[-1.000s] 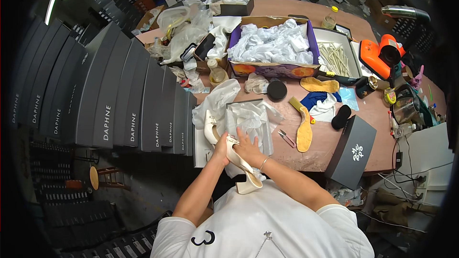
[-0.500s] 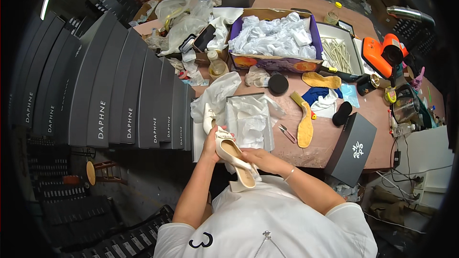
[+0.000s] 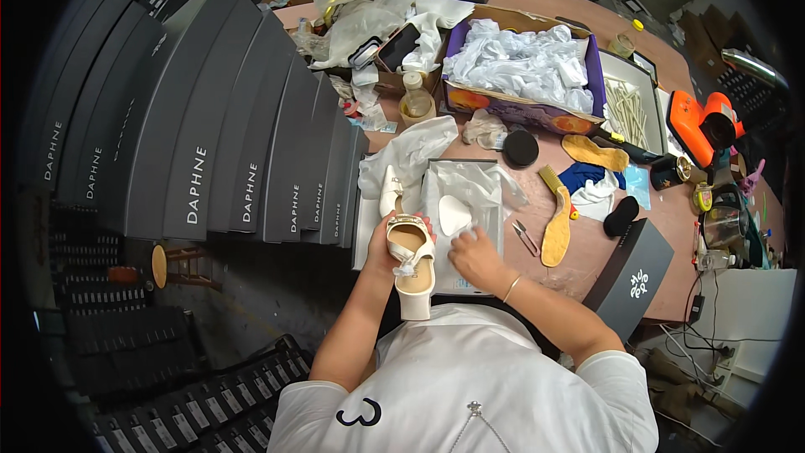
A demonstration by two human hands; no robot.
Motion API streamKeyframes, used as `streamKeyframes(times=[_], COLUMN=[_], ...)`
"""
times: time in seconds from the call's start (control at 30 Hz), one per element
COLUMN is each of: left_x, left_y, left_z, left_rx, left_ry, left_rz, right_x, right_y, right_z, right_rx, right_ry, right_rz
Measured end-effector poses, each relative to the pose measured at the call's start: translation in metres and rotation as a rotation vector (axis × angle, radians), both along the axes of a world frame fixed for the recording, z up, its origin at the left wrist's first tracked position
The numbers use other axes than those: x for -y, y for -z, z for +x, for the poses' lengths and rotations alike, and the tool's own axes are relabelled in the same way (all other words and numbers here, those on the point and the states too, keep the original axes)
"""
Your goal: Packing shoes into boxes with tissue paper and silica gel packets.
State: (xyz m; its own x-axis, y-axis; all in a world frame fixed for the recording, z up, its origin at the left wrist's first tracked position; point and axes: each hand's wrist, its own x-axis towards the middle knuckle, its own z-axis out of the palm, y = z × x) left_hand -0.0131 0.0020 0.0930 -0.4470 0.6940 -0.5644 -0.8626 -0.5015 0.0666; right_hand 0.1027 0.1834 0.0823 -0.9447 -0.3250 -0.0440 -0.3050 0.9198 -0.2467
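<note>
Cream-coloured heeled shoe held in the left hand, fingers wrapped round its side; toe end with a pale ornament points toward the table, block heel toward the person's chest. Shoe sits over the near table edge, just left of an open shoe box lined with white tissue. Right hand rests over the box's near half, fingers curled around a small white piece of tissue or padding; what exactly it pinches cannot be told. Bracelet visible on the right wrist. Second cream shoe lies on crumpled white paper just beyond the left hand, apart from it. Right of the box: small metal tool, tan insole, brush with yellow bristles touching the insole's far end. Black round lid beyond the box. Large purple carton filled with white tissue at the far side. Dark grey box lid leans at the table's near right corner. Row of dark grey shoe boxes stacked on edge along the left. Orange tool at far right.
</note>
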Motion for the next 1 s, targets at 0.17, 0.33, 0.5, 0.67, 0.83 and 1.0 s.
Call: streamKeyframes(times=[0.17,0.33,0.5,0.67,0.83,1.0], left_x=[-0.004,0.003,0.003,0.023,0.008,-0.01], left_y=[-0.006,-0.006,-0.037,-0.045,-0.043,-0.043], left_z=[-0.003,0.015,0.055,0.072,0.062,0.072], left_rx=[-0.155,-0.251,-0.273,-0.31,-0.353,-0.384], left_ry=[0.049,0.085,0.143,0.1,-0.078,-0.094], left_rz=[-0.04,-0.171,-0.081,-0.175,-0.175,-0.222], right_x=[0.005,-0.017,-0.029,-0.039,-0.024,0.003], right_y=[0.074,-0.004,0.061,0.016,-0.066,-0.085], right_z=[0.016,-0.027,-0.058,-0.056,-0.015,0.023], right_rx=[0.104,-0.047,-0.138,-0.28,0.244,0.037], right_ry=[-0.1,0.116,0.103,0.29,0.581,0.296], right_rz=[-0.024,-0.19,-0.06,-0.463,-1.493,-1.038])
